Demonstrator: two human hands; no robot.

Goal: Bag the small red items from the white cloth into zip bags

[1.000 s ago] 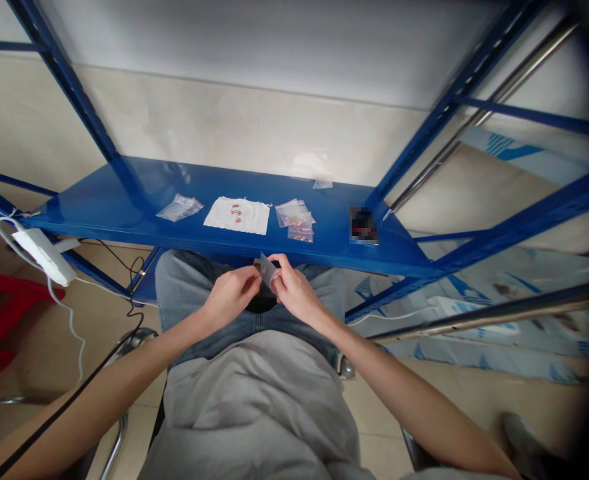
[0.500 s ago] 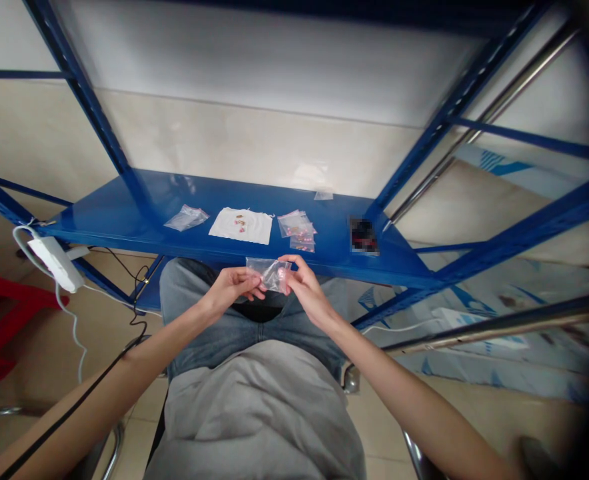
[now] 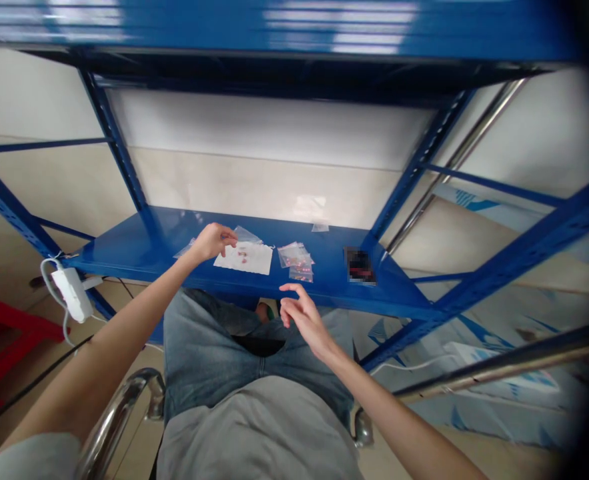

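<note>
My left hand (image 3: 214,241) is over the shelf, at the left edge of a white cloth pouch (image 3: 258,259), with its fingers bent. A clear zip bag (image 3: 247,235) reaches rightward from its fingertips, by the pouch's back edge; the grip itself is partly hidden. Small pinkish pieces (image 3: 243,254) lie on the pouch. Just off the shelf's front edge, above my lap, my right hand (image 3: 301,315) is open with bent fingers and nothing in it. Nearest to it on the shelf is a group of clear bags (image 3: 298,259) with small pink pieces inside.
More clear plastic (image 3: 183,249) lies left of the pouch, partly behind my left arm. A blurred-out dark object (image 3: 359,265) is at the right of the blue shelf (image 3: 324,293). A small clear bag (image 3: 320,227) lies at the back. A white power strip (image 3: 73,293) hangs at the left.
My hands have parted. The left has moved forward and left over the shelf with the clear bag at its fingertips; the right has let go and opened. The view has tilted up.
</note>
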